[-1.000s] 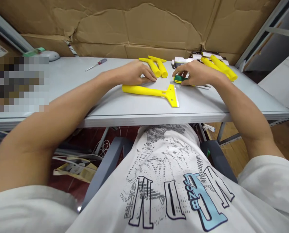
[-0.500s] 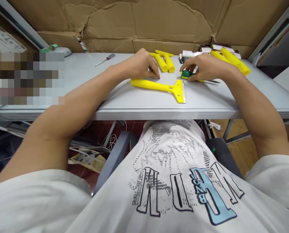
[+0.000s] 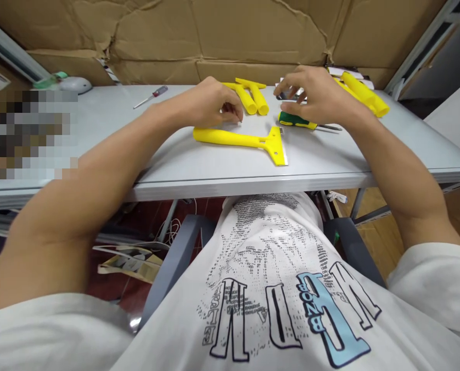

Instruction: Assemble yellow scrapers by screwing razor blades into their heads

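Observation:
My left hand [image 3: 218, 103] is closed in a pinch behind the handle of a yellow scraper. What sits at its fingertips is too small to make out. The scraper [image 3: 230, 138] lies flat, its blade end to the right. Over a green and yellow screwdriver [image 3: 296, 120] hovers my right hand [image 3: 310, 95], fingers apart and holding nothing. That screwdriver rests on the table with its shaft to the right, partly beneath the hand. Between the hands, farther back, are two yellow scraper bodies [image 3: 257, 98] with hollow handle ends toward me.
More yellow handles [image 3: 359, 93] lie at the back right beside small boxes. A smaller screwdriver [image 3: 151, 96] is at the back left. A grey mouse-shaped object [image 3: 75, 84] stands farther left. Cardboard [image 3: 253, 36] walls the back of the grey table [image 3: 222, 172].
My right hand has let go of the green and yellow screwdriver and lifted slightly, leaving it on the table. My left hand keeps its pinch. The view has shifted a little to the right.

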